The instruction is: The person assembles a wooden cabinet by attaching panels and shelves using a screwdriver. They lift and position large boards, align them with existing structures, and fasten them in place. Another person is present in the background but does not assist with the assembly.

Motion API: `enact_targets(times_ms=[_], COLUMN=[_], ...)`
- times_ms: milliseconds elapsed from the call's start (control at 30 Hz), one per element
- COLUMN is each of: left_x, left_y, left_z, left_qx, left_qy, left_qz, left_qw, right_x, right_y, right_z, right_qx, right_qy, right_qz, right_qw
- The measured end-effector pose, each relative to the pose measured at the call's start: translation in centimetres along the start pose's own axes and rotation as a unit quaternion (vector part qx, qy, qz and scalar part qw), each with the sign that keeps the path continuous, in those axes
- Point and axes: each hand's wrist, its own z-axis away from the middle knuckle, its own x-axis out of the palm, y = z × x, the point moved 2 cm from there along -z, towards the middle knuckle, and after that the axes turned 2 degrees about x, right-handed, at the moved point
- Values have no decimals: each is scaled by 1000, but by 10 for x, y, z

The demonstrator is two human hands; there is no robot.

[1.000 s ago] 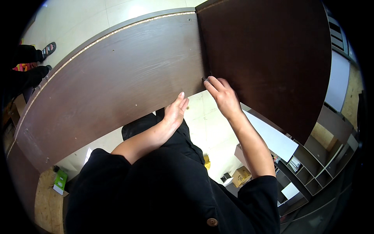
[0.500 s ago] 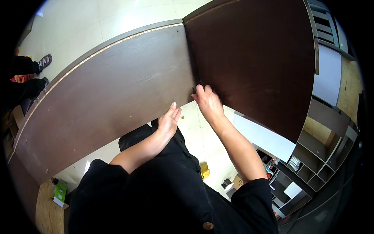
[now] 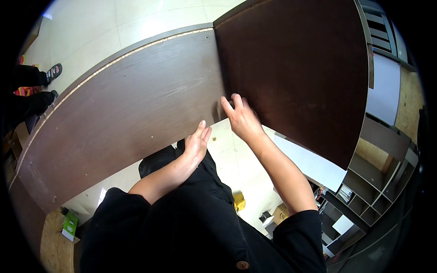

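Two dark brown boards meet at an upright corner in front of me: a long left panel (image 3: 132,100) and a darker right panel (image 3: 296,77). At the near edge of the left panel, my left hand (image 3: 195,146) has its thumb on the board's face and its fingers along the edge. My right hand (image 3: 243,119) is at the corner's near end with fingers bent. Between its thumb and forefinger is a small dark thing, mostly hidden, whose kind I cannot make out. Small holes dot the left panel, and its far rim shows raw chipboard.
Another person's legs and sandal (image 3: 53,73) are beyond the left panel. At lower left a green box (image 3: 70,224) sits on a wooden surface (image 3: 54,245). Brown shelving (image 3: 364,182) and a white board (image 3: 309,157) are at right. A yellow object (image 3: 239,201) lies on the floor.
My right hand's fingers have shifted and spread a little at the corner, its forefinger or thumb now reaching further left. My left hand keeps its place on the panel edge.
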Motion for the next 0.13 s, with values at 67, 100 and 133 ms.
enact_targets(times_ms=[67, 100, 133], left_x=[1, 1, 1], left_y=[0, 0, 0], left_z=[0, 2, 2], left_qx=[1, 0, 0], left_qy=[0, 1, 0], left_qz=[-4, -5, -2], left_qw=[1000, 1000, 1000], right_x=[3, 5, 9], right_y=[0, 0, 1], right_z=[-3, -4, -6], right_qx=[17, 26, 46], right_qy=[-38, -59, -78], right_qz=[-23, -35, -32], right_qw=[999, 997, 995])
